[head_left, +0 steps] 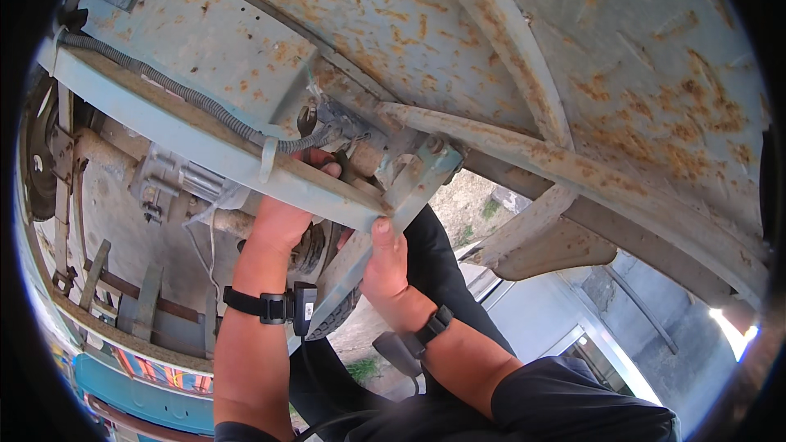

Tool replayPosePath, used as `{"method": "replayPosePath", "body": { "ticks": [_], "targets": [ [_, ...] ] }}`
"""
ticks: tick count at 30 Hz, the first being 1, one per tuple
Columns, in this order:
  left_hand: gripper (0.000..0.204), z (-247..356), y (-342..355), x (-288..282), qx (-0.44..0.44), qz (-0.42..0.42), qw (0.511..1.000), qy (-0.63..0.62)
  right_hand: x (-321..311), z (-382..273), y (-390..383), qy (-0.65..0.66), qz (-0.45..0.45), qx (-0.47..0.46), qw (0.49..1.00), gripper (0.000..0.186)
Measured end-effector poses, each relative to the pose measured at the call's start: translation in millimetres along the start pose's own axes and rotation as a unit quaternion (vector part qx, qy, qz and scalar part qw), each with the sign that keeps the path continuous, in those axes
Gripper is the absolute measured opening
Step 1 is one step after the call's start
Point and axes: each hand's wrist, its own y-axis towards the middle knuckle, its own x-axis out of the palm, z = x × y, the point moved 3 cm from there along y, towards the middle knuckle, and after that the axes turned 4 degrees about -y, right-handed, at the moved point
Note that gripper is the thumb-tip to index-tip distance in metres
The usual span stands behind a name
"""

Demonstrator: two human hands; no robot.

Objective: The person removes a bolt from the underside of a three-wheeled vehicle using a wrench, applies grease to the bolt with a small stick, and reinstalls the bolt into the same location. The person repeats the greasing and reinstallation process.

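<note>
My left hand (282,221) reaches up from below and behind the light-blue frame beam (217,155). Its curled fingertips show above the beam, close to a dirty grey metal part with wires (348,124); what they hold is hidden. A ribbed grey conduit (196,101) runs along the beam, fixed with a pale cable tie (268,157). Around the slanting blue frame bar (337,274) my right hand (385,266) is closed, thumb at the corner where bar and beam meet, other fingers mostly behind it.
Overhead spreads a rusty sheet-metal underside (639,74) with curved ribs. A silver motor housing (192,176) on an axle, a hanging white wire (214,254) and a tyre (340,315) lie around my arms. A rusty cross rail (508,135) runs to the right.
</note>
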Motion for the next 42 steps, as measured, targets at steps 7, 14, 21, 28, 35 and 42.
{"method": "replayPosePath", "body": {
  "ticks": [7, 14, 21, 28, 35, 42],
  "targets": [
    [0.019, 22, -8, 17, 0.028, 0.005, 0.994, -0.104, -3, -1, -1, 0.013, 0.005, 0.02, 1.0, 0.08],
    [0.023, 14, 7, 15, -0.005, 0.087, 0.995, 0.051, -4, 4, 2, 0.023, 0.012, 0.029, 0.999, 0.08],
    [0.023, 3, -16, -19, 0.028, 0.097, 0.993, -0.06, -3, 0, 6, 0.021, 0.008, 0.048, 0.999, 0.079],
    [0.017, -8, -87, -54, 0.007, 0.13, 0.99, -0.045, -8, -6, -5, 0.023, 0.027, 0.065, 0.997, 0.075],
    [0.02, -10, -139, -87, 0.021, 0.127, 0.991, -0.036, 3, -12, -2, -0.013, 0.027, 0.021, 0.999, 0.072],
    [0.023, -30, -172, -108, 0.042, 0.129, 0.991, -0.019, -5, -2, 17, 0.022, 0.05, -0.048, 0.997, 0.078]
  ]
}}
